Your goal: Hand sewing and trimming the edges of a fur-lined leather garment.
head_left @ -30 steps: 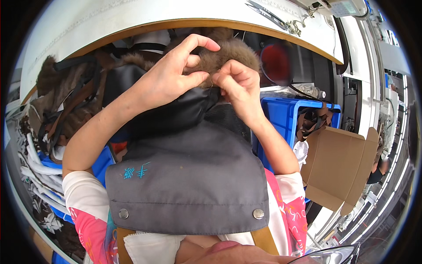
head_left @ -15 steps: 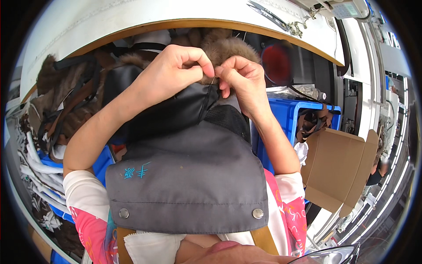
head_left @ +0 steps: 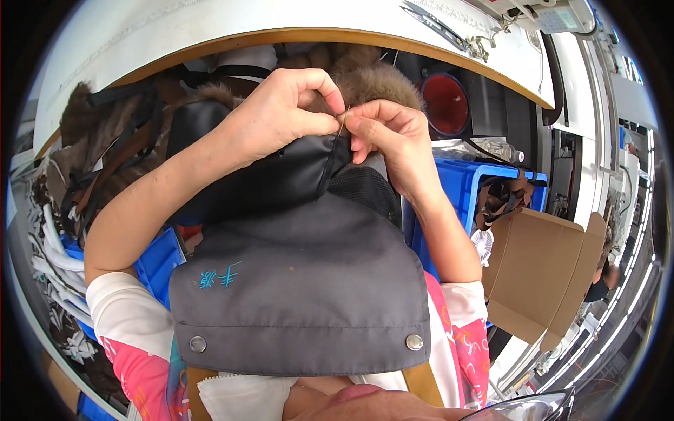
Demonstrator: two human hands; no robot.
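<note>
Just below the table's front edge, both my hands work close together over a brown fur piece (head_left: 382, 85) joined or laid against a smooth black leather-like piece (head_left: 274, 179). My left hand (head_left: 281, 116) is closed, thumb and forefinger brought together at the seam; what lies between those tips is too small to make out. My right hand (head_left: 397, 137) pinches the fur's edge, with its other fingers curled underneath. Between the fingertips shows a thin strand (head_left: 342, 128), needle or thread, I cannot tell which. Black mesh cloth (head_left: 361, 188) lies below, against my grey apron (head_left: 302, 281).
Long-bladed snips (head_left: 435, 27) lie on the white table (head_left: 210, 24). A red-lined round container (head_left: 446, 104), a blue crate (head_left: 453, 189) with brown straps, and a cardboard box (head_left: 540, 259) stand right. Fur and straps (head_left: 112, 154), white strips (head_left: 60, 256) and a blue bin (head_left: 158, 263) are left.
My left elbow has swung outward to the left. Both hands stay at the seam, and the thin strand between the fingertips now shows longer and more upright.
</note>
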